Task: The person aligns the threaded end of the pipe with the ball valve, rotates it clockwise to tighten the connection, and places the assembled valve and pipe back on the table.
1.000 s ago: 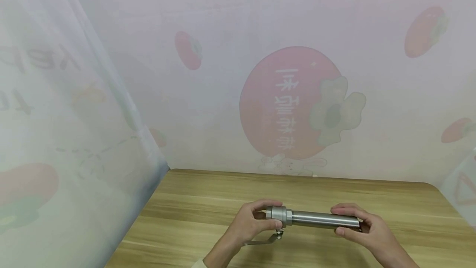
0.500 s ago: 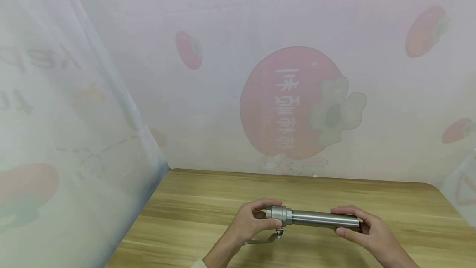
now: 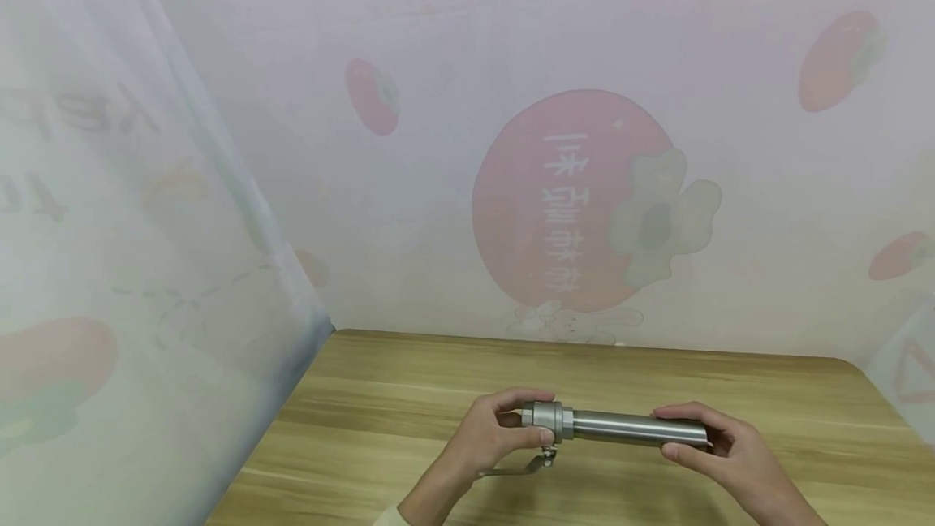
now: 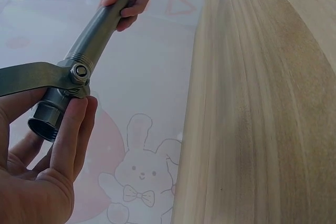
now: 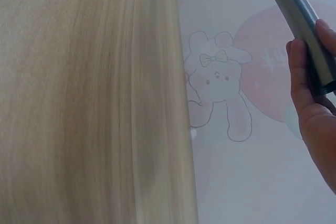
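My left hand grips a metal ball valve between thumb and fingers at the lower middle of the head view. Its bent lever handle points back toward the left wrist. A straight steel pipe runs rightward from the valve, with threads showing at the joint in the left wrist view. Around the pipe's far end my right hand holds with thumb and fingers. In the left wrist view the valve's open threaded end faces the palm. Valve and pipe are held level above the table.
A wooden table with rounded back corners lies below the hands. Behind it hangs a pale printed curtain with persimmon-like fruit pictures, and another pale sheet slopes along the left side.
The valve and left hand have stayed almost in place. My right hand has shifted very slightly on the pipe's end, and the pipe looks turned a little.
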The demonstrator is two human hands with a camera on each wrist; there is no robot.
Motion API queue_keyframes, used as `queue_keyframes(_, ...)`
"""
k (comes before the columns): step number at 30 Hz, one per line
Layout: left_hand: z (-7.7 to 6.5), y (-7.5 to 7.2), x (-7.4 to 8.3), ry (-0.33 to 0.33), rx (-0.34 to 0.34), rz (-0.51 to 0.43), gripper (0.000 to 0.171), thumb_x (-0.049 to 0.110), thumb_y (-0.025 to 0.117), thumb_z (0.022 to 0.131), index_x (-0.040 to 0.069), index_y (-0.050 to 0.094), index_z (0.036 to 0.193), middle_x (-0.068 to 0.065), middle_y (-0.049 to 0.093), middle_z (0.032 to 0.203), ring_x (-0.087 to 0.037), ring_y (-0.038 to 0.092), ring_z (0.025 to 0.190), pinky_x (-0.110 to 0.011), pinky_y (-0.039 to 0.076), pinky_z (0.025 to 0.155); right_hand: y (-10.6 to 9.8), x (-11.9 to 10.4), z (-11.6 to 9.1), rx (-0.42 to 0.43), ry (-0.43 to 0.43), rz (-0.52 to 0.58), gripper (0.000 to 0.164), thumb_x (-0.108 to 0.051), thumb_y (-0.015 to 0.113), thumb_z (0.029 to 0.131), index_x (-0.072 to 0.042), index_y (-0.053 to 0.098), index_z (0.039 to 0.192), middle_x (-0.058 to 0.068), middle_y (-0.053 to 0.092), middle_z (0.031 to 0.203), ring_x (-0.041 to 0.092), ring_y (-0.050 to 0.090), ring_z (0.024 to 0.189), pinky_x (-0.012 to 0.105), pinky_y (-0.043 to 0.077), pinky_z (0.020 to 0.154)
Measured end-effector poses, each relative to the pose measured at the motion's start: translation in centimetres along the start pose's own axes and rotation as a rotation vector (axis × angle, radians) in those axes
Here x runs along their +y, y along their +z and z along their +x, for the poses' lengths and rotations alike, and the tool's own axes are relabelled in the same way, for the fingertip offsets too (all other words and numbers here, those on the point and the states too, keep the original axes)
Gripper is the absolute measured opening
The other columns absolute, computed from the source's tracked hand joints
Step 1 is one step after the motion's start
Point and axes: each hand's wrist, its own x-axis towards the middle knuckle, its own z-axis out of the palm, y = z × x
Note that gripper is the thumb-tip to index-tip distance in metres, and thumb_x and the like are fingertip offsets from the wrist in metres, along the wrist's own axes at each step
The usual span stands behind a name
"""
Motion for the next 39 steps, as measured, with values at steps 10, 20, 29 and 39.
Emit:
queue_keyframes(10,0.05,0.15,-0.06,0.013,-0.012,-0.002,0.044,0.017,0.086,0.095,0.016,0.075,0.137,-0.009,0.075,0.132,-0.02,0.077,0.105,-0.03,0.061,0.093,-0.13,0.07,0.1,0.005,-0.009,0.006,0.034,0.0,0.073,0.102,-0.004,0.072,0.136,-0.016,0.076,0.123,-0.001,0.069,0.099,0.026,0.061,0.08)
queue_keyframes(20,0.01,0.25,-0.02,0.003,-0.01,-0.007,0.043,0.016,0.086,0.095,0.017,0.075,0.137,-0.009,0.075,0.133,-0.021,0.077,0.106,-0.03,0.061,0.093,-0.2,0.22,0.08,0.015,0.011,-0.004,0.031,-0.006,0.073,0.104,-0.006,0.074,0.135,-0.014,0.078,0.122,0.005,0.072,0.099,0.026,0.061,0.08)
queue_keyframes(29,0.0,0.26,0.05,-0.002,-0.006,0.009,0.043,0.017,0.087,0.094,0.019,0.076,0.136,-0.009,0.075,0.133,-0.021,0.076,0.105,-0.03,0.06,0.091,-0.29,0.22,0.08,0.015,0.073,-0.016,0.031,-0.011,0.073,0.105,-0.007,0.074,0.136,-0.01,0.079,0.118,0.008,0.073,0.097,0.026,0.06,0.08)
queue_keyframes(39,-0.01,0.17,0.02,0.005,-0.013,0.036,0.044,0.018,0.087,0.095,0.021,0.076,0.137,-0.008,0.074,0.134,-0.021,0.075,0.105,-0.031,0.059,0.093,-0.32,0.06,0.24,0.011,0.125,0.003,0.031,-0.014,0.072,0.107,-0.006,0.074,0.137,-0.003,0.08,0.117,0.011,0.076,0.097,0.027,0.061,0.081)
